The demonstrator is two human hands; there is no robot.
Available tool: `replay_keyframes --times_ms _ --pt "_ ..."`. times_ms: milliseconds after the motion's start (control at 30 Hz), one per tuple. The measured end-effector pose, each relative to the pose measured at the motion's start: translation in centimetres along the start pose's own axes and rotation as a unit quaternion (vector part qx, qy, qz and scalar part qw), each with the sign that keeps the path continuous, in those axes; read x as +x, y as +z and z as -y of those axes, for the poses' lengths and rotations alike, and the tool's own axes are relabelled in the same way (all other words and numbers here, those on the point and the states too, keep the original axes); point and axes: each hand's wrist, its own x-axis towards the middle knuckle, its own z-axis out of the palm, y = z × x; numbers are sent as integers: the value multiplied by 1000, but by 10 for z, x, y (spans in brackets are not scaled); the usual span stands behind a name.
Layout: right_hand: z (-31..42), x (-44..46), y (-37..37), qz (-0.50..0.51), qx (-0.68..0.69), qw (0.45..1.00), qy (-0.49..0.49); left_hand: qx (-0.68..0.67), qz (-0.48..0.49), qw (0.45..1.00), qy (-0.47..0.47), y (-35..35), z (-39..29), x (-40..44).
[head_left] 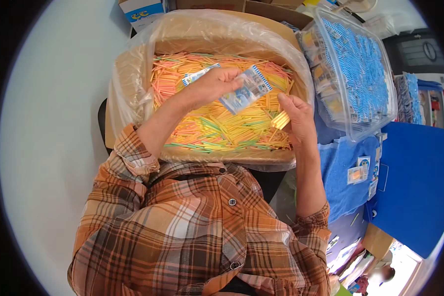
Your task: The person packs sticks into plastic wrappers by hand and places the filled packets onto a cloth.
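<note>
My left hand [213, 88] pinches a small clear packet [242, 93] with blue-and-white striped ends and printing, tilted above the box. A second packet [192, 76] shows behind that hand; whether it is held or lies on the sticks I cannot tell. To the right, my right hand [299, 116] is closed on a small bundle of yellow sticks [280, 120]. Beneath both hands, many thin pink, orange, yellow and green sticks [222, 129] fill a cardboard box [276, 37] lined with clear plastic [133, 84].
A clear plastic bin [352, 130] full of blue-striped packets stands right of the box. Below it, a blue cloth [340, 165] carries a few loose packets [357, 172]. A blue panel [414, 182] is at far right. A person [382, 274] appears in the lower right background.
</note>
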Motion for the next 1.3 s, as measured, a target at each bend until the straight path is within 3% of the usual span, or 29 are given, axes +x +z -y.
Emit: replay_keyframes --times_ms 200,400,500,600,700,800,900,1167,1300 --pt "27 -4 6 -18 -9 1000 -16 73 -17 997 24 14 0 -4" --pt "45 -9 14 10 4 1000 -16 17 -39 999 21 18 -1 -4" --pt "50 -9 14 -2 -10 1000 -21 -90 -25 996 6 19 13 4" --pt "41 -9 6 15 -58 996 -61 8 3 1000 -14 19 29 10" --pt "36 -11 4 7 -74 994 -84 109 1 994 23 25 11 0" --pt "41 -16 5 -10 -46 997 -56 -29 -26 997 65 25 9 -2" --pt "50 -17 10 -14 -7 999 -31 -83 -46 993 66 23 3 -3" --pt "60 -8 24 -30 -65 996 -60 -66 -26 996 56 27 2 -3" --pt "56 -1 26 -61 -159 972 -161 -34 -21 998 49 29 1 -3"
